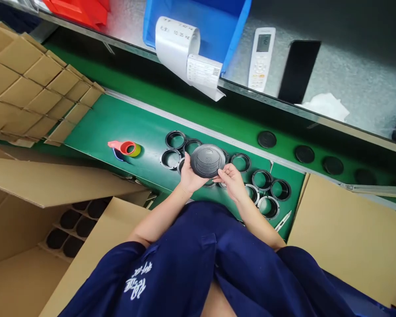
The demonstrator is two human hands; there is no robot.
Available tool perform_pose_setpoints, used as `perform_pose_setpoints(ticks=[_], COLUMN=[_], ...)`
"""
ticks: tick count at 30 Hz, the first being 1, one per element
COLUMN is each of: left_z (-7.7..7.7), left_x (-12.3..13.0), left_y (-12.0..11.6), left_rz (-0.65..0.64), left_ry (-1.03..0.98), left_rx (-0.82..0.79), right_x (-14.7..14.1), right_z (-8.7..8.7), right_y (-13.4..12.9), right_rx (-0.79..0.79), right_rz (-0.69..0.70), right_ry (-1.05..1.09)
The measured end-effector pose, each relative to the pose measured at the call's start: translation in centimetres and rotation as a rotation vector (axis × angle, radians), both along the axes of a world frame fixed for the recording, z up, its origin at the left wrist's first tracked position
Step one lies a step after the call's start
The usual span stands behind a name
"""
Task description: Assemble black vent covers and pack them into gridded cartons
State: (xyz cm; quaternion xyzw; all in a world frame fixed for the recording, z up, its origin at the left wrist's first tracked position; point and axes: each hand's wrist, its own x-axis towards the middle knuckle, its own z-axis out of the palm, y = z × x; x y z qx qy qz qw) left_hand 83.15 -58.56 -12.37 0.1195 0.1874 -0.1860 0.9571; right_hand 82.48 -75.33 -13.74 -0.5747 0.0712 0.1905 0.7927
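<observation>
Between my hands, above the green bench, is a round black plastic air vent (208, 161), its slatted face turned up towards me. My left hand (190, 177) grips it from the left and below, thumb along the rim and the other fingers hidden underneath. At the lower right edge, the thumb and fingers of my right hand (231, 179) pinch the same vent. Around and behind my hands lie several open black rings, among them one at the left (170, 159) and one at the right (262, 179).
A tape roll (132, 149) with a red part lies left on the green bench (95, 127). Cardboard dividers (29, 83), an open carton (69, 185) and a cardboard sheet (346, 237) flank me. Above, a shelf holds a blue bin (232, 48), remote (262, 59) and phone (299, 71).
</observation>
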Motion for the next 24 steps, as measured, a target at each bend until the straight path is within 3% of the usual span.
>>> perform_pose_setpoints(ticks=[4,6,8,11,17,20,24], left_z=[1.1,1.6,2.0,2.4,2.5,2.4,2.7], left_x=[-1.9,-2.9,-3.8,-5.0,-6.5,-6.8,-6.8], left_y=[-1.8,-2.6,-3.3,-3.9,-4.3,-4.3,-4.0], left_rz=[-0.038,-0.064,-0.055,-0.013,0.022,0.045,0.072], left_ry=[-0.018,-0.005,0.009,0.019,0.023,0.016,-0.006], left_rx=[-0.004,0.001,0.017,0.058,0.128,0.129,0.137], right_x=[-0.9,-0.9,-0.7,-0.5,-0.5,-0.4,-0.2], right_z=[1.6,2.4,2.8,2.5,1.2,1.5,2.2], right_y=[-3.0,-4.1,-4.9,-5.3,-5.0,-4.6,-4.0], right_rx=[-0.443,-0.674,-0.822,-0.925,-0.795,-0.654,-0.465], right_rz=[-0.105,-0.077,0.016,0.093,0.186,0.208,0.134], right_ry=[-0.453,-0.750,-0.932,-1.006,-0.935,-0.840,-0.679])
